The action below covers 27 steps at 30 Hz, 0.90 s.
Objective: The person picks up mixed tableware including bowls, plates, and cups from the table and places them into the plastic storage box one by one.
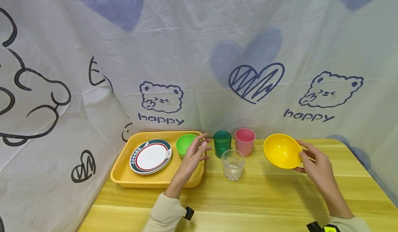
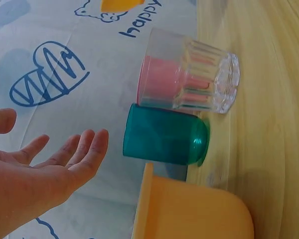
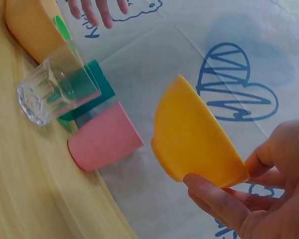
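Note:
A yellow bowl [image 1: 282, 151] is lifted off the table at the right, its rim and side pinched by my right hand [image 1: 318, 164]. In the right wrist view the same bowl [image 3: 194, 134] is tilted, with thumb and fingers on its near edge. My left hand [image 1: 193, 157] hovers over the right side of the yellow tray [image 1: 124, 182], fingers spread and holding nothing. Partly behind that hand, a green bowl [image 1: 184, 144] sits in the tray. To its left lie stacked white plates [image 1: 151, 157] with a dark green and red rim.
Between the hands stand a clear glass [image 1: 233, 166], a teal cup [image 1: 222, 145] and a pink cup [image 1: 245, 142] on the wooden table [image 1: 248, 204]. A printed white cloth [image 1: 199, 59] hangs behind and to the left of the table.

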Available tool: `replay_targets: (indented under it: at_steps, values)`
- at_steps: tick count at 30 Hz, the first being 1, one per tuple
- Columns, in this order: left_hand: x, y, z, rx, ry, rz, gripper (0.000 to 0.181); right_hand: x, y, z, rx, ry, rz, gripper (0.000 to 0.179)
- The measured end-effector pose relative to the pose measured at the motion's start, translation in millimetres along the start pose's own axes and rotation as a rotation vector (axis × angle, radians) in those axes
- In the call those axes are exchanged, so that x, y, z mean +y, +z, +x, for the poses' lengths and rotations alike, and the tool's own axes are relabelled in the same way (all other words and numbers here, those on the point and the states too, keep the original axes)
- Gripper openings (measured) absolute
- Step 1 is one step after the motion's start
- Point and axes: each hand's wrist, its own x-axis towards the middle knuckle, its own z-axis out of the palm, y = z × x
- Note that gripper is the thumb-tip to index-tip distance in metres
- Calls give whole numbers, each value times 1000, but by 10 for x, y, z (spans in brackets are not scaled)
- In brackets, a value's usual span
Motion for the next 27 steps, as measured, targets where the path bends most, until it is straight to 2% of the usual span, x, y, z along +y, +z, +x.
replay_targets:
  at_steps: [10, 15, 21, 27]
  values:
    - [-12, 160, -30, -56, -4, -32, 47, -76, 80, -54, -25, -39, 31, 46]
    - [-16, 257, -44, -90, 16, -32, 51, -134, 166, -98, -25, -47, 45, 45]
    - [10, 396, -46, -104, 42, -25, 49, -186, 291, -129, -53, -45, 51, 44]
    - [52, 511, -67, -133, -4, -58, 48, -227, 432, -160, -95, -47, 81, 43]
